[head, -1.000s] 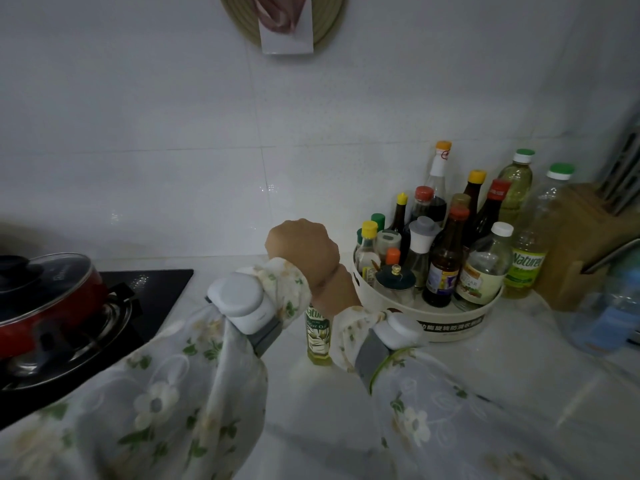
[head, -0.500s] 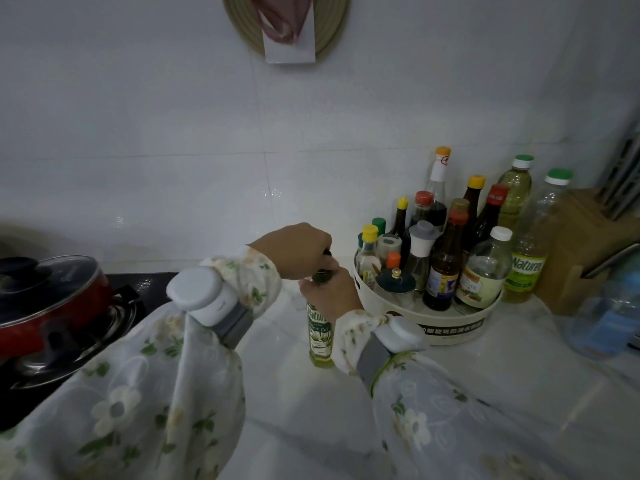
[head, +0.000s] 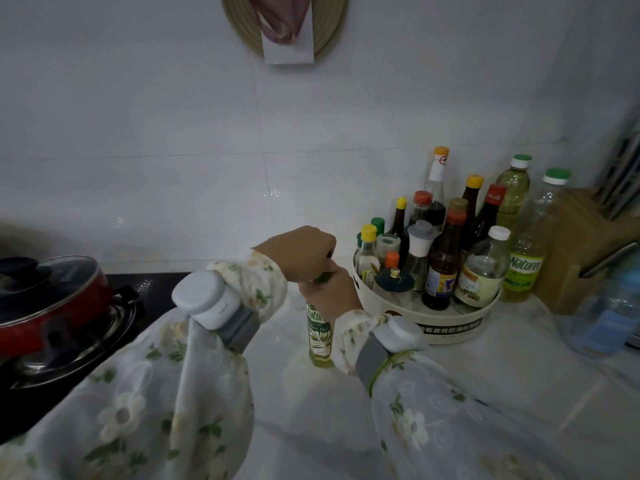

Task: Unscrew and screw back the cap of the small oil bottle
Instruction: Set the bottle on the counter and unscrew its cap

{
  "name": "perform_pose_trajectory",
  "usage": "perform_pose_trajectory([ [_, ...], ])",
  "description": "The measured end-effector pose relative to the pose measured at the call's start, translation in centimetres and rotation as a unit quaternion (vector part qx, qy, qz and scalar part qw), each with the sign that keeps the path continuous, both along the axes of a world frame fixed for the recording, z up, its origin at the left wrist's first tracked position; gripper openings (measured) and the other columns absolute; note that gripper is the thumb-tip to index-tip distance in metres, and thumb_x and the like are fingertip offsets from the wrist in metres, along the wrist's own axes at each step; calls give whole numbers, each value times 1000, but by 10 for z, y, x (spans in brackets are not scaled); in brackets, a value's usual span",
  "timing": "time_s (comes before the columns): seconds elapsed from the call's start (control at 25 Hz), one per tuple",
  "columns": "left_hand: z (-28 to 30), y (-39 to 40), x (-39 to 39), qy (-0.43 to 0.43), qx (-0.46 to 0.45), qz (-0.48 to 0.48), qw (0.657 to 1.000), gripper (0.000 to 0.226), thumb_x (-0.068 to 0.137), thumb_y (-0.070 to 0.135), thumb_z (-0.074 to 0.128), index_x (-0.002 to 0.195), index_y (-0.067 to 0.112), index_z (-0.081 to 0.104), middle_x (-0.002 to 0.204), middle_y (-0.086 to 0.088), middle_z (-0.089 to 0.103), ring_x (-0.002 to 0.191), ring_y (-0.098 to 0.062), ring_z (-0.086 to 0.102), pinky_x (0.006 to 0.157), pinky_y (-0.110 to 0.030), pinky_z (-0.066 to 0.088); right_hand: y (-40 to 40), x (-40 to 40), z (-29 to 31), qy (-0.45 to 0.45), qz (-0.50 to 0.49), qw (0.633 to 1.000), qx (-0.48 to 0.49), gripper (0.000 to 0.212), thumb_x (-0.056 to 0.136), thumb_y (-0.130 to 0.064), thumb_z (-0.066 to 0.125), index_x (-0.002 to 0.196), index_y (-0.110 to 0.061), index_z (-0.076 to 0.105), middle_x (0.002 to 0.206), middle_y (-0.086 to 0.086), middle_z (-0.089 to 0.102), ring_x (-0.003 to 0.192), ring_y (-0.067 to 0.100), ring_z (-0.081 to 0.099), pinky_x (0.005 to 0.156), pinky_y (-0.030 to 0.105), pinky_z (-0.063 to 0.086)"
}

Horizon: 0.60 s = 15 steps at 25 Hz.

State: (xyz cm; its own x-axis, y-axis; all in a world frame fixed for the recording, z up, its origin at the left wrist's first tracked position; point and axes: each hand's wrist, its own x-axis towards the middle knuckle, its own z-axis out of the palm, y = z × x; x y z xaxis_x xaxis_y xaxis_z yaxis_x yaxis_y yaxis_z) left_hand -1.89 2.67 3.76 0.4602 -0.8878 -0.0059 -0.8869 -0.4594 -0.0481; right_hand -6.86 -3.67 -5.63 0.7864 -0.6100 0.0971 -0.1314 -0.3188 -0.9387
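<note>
The small oil bottle (head: 320, 336) stands upright on the white counter, slim, with yellow-green oil and a green-and-white label. My right hand (head: 332, 292) is wrapped around its neck and upper body. My left hand (head: 301, 252) is closed over the top of the bottle, where the cap sits; the cap itself is hidden under the fingers, with only a dark green bit of the neck showing between the two hands.
A round white turntable tray (head: 450, 329) full of several sauce and oil bottles stands just right of the bottle. Two tall oil bottles (head: 526, 251) and a wooden knife block (head: 581, 258) are further right. A red pot (head: 48, 299) sits on the stove at left.
My left forearm has swung out to the left and the left hand has turned on top of the bottle. The bottle and my right hand have stayed in place.
</note>
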Motion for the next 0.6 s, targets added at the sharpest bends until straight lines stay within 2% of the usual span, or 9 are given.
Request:
perform_pose_trajectory([
  [0.08,-10,-5,-9,-94,-8,51,994,39,99,36,37,103,4,58,92,-11,63,79,-28,56,67,-32,41,2,-4,4,10,3,1000,-14,33,76,-16,63,51,-16,41,49,-2,46,51,12,46,49,17,35],
  [0.16,-15,-13,-14,-153,-11,108,982,41,100,32,33,100,6,64,85,-8,64,84,-29,63,62,-31,39,2,-7,7,15,4,1000,-21,38,78,-12,63,50,-14,37,51,0,45,59,20,50,48,22,35],
  [0.24,-16,-21,-19,-143,-7,172,975,38,98,25,34,94,8,69,66,-3,54,77,-26,62,55,-29,36,2,-11,10,14,9,999,-37,29,80,-11,61,58,2,47,59,14,52,72,32,55,54,33,34],
  [0.28,-16,-24,-20,-126,-3,199,972,38,97,25,35,90,9,69,60,-2,46,71,-24,58,53,-27,37,2,-10,9,20,13,998,-54,28,81,-11,60,70,13,52,65,21,56,76,35,57,56,36,33],
  [0.32,-13,-26,-20,-107,-2,211,972,42,97,32,35,84,9,68,58,-2,43,66,-21,54,54,-27,38,3,-10,9,25,20,997,-76,28,82,-13,60,77,15,54,65,20,56,73,33,57,54,36,33],
  [0.36,-9,-27,-20,-85,-5,211,974,51,97,44,33,76,9,64,57,-1,43,61,-18,51,55,-26,39,2,-8,6,30,21,996,-87,24,82,-14,59,73,8,56,58,11,52,64,24,54,51,32,34],
  [0.44,1,-24,-14,-51,-5,184,982,65,90,65,28,66,10,54,61,0,49,56,-15,49,55,-25,38,1,-5,3,22,3,998,-60,22,79,-16,59,63,-6,50,54,2,50,57,18,51,61,29,37],
  [0.52,10,-13,-3,-14,7,103,995,56,88,65,37,87,13,58,77,0,56,70,-18,54,63,-28,41,0,-1,-1,13,-16,999,-31,19,76,-19,60,69,-3,54,64,8,62,67,24,58,68,29,42],
  [0.6,10,1,9,44,16,9,999,32,88,43,55,108,19,57,92,1,58,81,-18,52,71,-29,42,0,1,-3,5,-9,1000,-25,17,75,-20,60,68,-6,52,63,7,60,64,21,56,66,27,41],
])
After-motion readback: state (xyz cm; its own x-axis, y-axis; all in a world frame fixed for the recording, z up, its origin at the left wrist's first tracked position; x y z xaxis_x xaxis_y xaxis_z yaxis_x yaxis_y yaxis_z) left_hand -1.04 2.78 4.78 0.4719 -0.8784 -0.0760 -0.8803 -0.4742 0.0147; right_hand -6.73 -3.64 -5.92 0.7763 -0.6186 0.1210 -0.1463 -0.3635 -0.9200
